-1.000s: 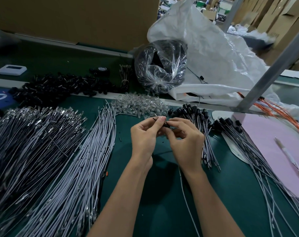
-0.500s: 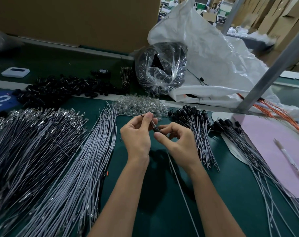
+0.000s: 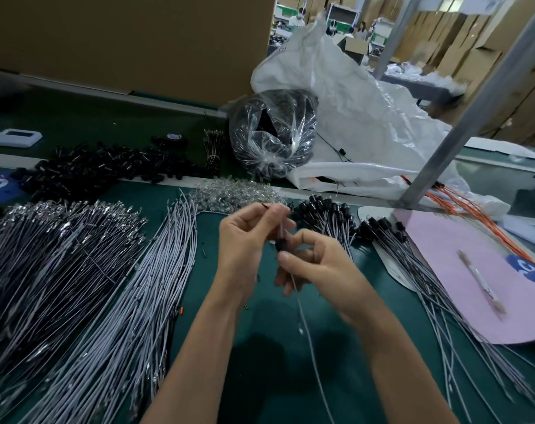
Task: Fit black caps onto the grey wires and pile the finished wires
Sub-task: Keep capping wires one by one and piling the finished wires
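Observation:
My left hand (image 3: 245, 240) pinches the top end of a grey wire (image 3: 306, 335) above the green table, and a black cap (image 3: 280, 243) sits on that wire between my hands. My right hand (image 3: 318, 264) grips the wire just below the cap, thumb and fingers curled round it. The wire's tail hangs down towards me. Uncapped grey wires (image 3: 131, 301) lie fanned out at the left. Capped wires form a pile (image 3: 324, 218) right of my hands, and a second pile (image 3: 413, 264) lies further right. Loose black caps (image 3: 95, 169) are heaped at the back left.
A heap of clear small parts (image 3: 235, 194) lies behind my hands. A clear bag of black parts (image 3: 272, 139) and a white sack (image 3: 352, 117) stand at the back. A pink sheet (image 3: 462, 270) with a pen (image 3: 480, 283) lies right, beside a metal post (image 3: 474, 111).
Both hands turned the wire from lying across to nearly upright and drew slightly apart. The black cap now sits lower on the wire, between the two hands.

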A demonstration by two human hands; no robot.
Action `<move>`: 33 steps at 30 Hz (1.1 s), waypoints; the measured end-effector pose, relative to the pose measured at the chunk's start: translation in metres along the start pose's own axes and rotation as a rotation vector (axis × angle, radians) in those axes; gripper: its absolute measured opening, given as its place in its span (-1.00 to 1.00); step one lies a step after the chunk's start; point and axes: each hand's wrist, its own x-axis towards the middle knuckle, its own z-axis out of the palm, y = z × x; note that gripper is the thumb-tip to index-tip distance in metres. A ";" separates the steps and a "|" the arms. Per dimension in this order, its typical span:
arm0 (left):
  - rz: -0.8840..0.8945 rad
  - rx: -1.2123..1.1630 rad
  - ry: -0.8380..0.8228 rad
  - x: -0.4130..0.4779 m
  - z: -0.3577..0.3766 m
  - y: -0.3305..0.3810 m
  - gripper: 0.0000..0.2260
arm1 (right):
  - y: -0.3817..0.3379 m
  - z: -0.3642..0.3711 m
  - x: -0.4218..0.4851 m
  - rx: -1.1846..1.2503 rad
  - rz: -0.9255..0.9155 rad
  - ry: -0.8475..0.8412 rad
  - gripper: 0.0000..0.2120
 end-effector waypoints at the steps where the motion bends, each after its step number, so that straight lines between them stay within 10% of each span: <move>1: -0.001 0.023 -0.098 -0.006 0.004 0.004 -0.86 | -0.003 -0.003 -0.013 0.007 0.008 -0.033 -0.88; 6: 0.018 -0.069 -0.508 -0.034 0.031 0.036 -0.90 | -0.025 -0.023 -0.081 0.247 0.071 -0.222 -0.63; 9: 0.108 -0.175 -0.534 -0.039 0.050 0.060 -0.86 | -0.051 -0.025 -0.097 0.347 -0.055 -0.344 -0.83; 12: 0.189 -0.126 -0.289 -0.027 0.055 0.073 -0.95 | -0.067 -0.024 -0.073 0.057 -0.159 -0.090 -0.66; 19: 0.025 -0.211 0.405 0.008 0.008 0.066 -0.94 | -0.047 -0.023 -0.004 -0.765 -0.145 0.173 -0.97; 33: -0.089 -0.116 0.701 0.027 -0.042 0.048 -0.88 | 0.001 -0.010 0.027 -0.692 -0.136 0.263 -0.96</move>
